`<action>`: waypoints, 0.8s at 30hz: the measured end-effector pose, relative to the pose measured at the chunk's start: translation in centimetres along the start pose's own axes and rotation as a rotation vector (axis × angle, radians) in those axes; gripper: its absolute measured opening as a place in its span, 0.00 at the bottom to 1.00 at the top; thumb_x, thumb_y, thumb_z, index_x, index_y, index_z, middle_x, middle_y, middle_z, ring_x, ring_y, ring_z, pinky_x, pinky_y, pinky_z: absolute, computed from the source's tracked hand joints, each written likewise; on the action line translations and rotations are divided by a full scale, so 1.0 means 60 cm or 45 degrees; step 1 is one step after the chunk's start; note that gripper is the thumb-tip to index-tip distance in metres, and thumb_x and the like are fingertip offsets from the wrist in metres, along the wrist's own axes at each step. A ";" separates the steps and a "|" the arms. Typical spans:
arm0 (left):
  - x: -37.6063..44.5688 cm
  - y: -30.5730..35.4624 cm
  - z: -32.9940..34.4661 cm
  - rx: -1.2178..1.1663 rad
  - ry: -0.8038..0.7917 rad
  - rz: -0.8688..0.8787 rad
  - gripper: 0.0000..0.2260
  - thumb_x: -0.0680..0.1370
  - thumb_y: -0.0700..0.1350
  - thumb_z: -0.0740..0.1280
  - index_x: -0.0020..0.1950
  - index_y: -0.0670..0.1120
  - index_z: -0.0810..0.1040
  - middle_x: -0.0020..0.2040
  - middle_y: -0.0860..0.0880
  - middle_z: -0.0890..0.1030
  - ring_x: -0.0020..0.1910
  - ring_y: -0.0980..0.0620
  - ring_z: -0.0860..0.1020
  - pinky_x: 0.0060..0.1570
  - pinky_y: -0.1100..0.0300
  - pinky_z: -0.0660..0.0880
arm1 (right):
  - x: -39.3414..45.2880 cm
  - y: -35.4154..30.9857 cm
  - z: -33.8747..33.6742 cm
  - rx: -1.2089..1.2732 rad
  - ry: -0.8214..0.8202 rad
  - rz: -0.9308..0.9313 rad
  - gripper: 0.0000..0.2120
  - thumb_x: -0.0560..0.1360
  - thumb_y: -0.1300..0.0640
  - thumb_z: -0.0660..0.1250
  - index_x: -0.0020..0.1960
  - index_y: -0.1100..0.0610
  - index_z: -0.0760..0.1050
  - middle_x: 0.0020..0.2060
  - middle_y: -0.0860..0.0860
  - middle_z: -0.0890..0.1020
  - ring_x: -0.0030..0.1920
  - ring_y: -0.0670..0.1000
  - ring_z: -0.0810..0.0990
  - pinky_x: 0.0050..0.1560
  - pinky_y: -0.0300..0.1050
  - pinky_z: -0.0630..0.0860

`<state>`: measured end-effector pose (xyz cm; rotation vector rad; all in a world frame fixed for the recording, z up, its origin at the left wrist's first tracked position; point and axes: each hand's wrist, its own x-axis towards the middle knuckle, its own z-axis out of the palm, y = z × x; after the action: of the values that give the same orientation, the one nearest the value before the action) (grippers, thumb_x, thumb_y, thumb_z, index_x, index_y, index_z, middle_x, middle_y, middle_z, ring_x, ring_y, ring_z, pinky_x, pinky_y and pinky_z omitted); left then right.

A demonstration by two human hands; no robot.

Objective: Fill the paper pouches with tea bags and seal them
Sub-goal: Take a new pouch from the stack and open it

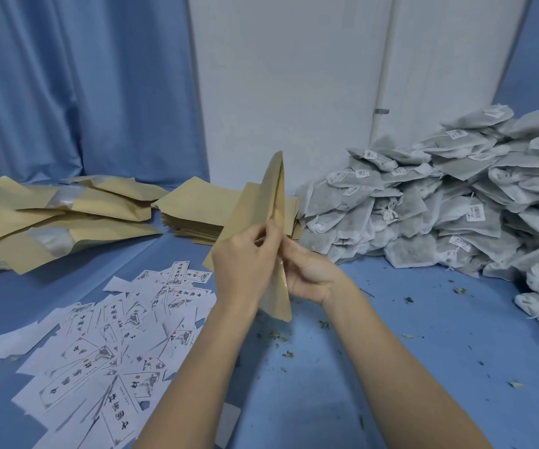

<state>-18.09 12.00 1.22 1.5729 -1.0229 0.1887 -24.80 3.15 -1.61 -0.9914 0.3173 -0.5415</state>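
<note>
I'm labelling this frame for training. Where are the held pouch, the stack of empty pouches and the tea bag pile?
held pouch (263,202): head view, on its upper brown face above the hands.
stack of empty pouches (197,202): head view, on the top sheet.
tea bag pile (423,205): head view, mid-heap.

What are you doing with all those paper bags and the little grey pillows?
A person is packing tea. Both hands, the left hand and the right hand, hold one brown paper pouch up over the blue table, fingers working at its edge. A stack of flat empty pouches lies behind it, a big heap of tea bags sits to the right, filled pouches lie on the left, and printed paper labels are scattered in front.
</note>
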 end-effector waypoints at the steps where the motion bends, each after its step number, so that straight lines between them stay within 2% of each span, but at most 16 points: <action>1: 0.001 0.000 -0.001 0.050 -0.018 0.036 0.19 0.77 0.47 0.64 0.27 0.43 0.69 0.20 0.50 0.66 0.27 0.52 0.65 0.30 0.64 0.61 | -0.003 -0.002 -0.001 0.002 -0.010 -0.006 0.08 0.74 0.56 0.62 0.51 0.59 0.70 0.46 0.55 0.76 0.47 0.52 0.75 0.56 0.49 0.72; 2: 0.003 0.000 -0.001 0.131 -0.043 0.081 0.18 0.78 0.45 0.63 0.28 0.41 0.72 0.22 0.49 0.69 0.27 0.49 0.66 0.30 0.61 0.59 | -0.006 -0.003 -0.002 -0.035 -0.012 -0.026 0.07 0.74 0.58 0.62 0.50 0.59 0.71 0.45 0.55 0.77 0.45 0.52 0.76 0.53 0.48 0.74; 4: 0.005 0.002 -0.001 0.356 -0.135 0.170 0.16 0.79 0.43 0.61 0.34 0.38 0.77 0.30 0.39 0.77 0.32 0.40 0.73 0.33 0.59 0.58 | -0.012 -0.006 -0.003 -0.252 0.055 -0.161 0.01 0.75 0.64 0.64 0.45 0.60 0.73 0.38 0.52 0.81 0.38 0.48 0.79 0.40 0.43 0.79; 6: 0.001 0.008 0.002 0.564 -0.281 0.178 0.13 0.80 0.40 0.57 0.40 0.40 0.76 0.37 0.39 0.79 0.39 0.41 0.77 0.34 0.58 0.61 | -0.019 -0.005 0.001 -0.579 0.200 -0.402 0.10 0.75 0.69 0.63 0.38 0.57 0.73 0.29 0.44 0.79 0.30 0.41 0.77 0.32 0.33 0.74; 8: -0.005 0.012 0.014 0.610 -0.363 0.131 0.10 0.80 0.38 0.55 0.44 0.42 0.74 0.40 0.42 0.79 0.44 0.43 0.79 0.33 0.60 0.61 | -0.025 -0.003 0.007 -0.905 0.338 -0.625 0.09 0.75 0.66 0.63 0.41 0.54 0.73 0.24 0.38 0.75 0.27 0.36 0.72 0.31 0.25 0.67; 11: -0.011 0.027 0.029 0.669 -0.407 0.144 0.09 0.79 0.36 0.56 0.50 0.39 0.75 0.46 0.41 0.80 0.46 0.43 0.79 0.35 0.61 0.63 | -0.032 0.003 0.001 -1.251 0.504 -0.834 0.16 0.74 0.65 0.63 0.32 0.50 0.65 0.22 0.42 0.67 0.27 0.40 0.63 0.29 0.29 0.61; 15: -0.017 0.044 0.042 0.722 -0.451 0.186 0.06 0.78 0.35 0.58 0.51 0.37 0.74 0.47 0.39 0.80 0.44 0.42 0.80 0.34 0.60 0.63 | -0.043 0.001 -0.013 -1.168 0.596 -0.798 0.23 0.75 0.65 0.61 0.26 0.46 0.67 0.20 0.43 0.61 0.26 0.43 0.59 0.28 0.34 0.57; 18: -0.018 0.052 0.047 0.719 -0.447 0.191 0.05 0.78 0.36 0.59 0.49 0.37 0.74 0.46 0.39 0.80 0.44 0.41 0.79 0.33 0.59 0.63 | -0.049 -0.006 -0.017 -1.064 0.572 -0.746 0.17 0.75 0.65 0.61 0.29 0.57 0.66 0.23 0.45 0.60 0.30 0.47 0.59 0.31 0.41 0.57; 20: -0.018 0.056 0.049 0.717 -0.446 0.189 0.05 0.77 0.35 0.59 0.49 0.37 0.73 0.46 0.38 0.80 0.45 0.39 0.79 0.34 0.58 0.63 | -0.053 -0.012 -0.018 -1.010 0.556 -0.708 0.14 0.75 0.66 0.61 0.32 0.65 0.64 0.24 0.48 0.60 0.30 0.48 0.58 0.31 0.41 0.56; 24: -0.018 0.060 0.051 0.713 -0.475 0.193 0.05 0.77 0.34 0.58 0.50 0.36 0.72 0.48 0.38 0.80 0.47 0.39 0.78 0.35 0.57 0.63 | -0.062 -0.022 -0.012 -0.887 0.468 -0.684 0.15 0.75 0.69 0.60 0.30 0.58 0.71 0.23 0.47 0.66 0.27 0.45 0.62 0.26 0.35 0.59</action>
<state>-22.45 10.14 2.24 2.0861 -1.4699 0.3131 -28.61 4.19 -0.78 -1.6715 0.5952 -1.1531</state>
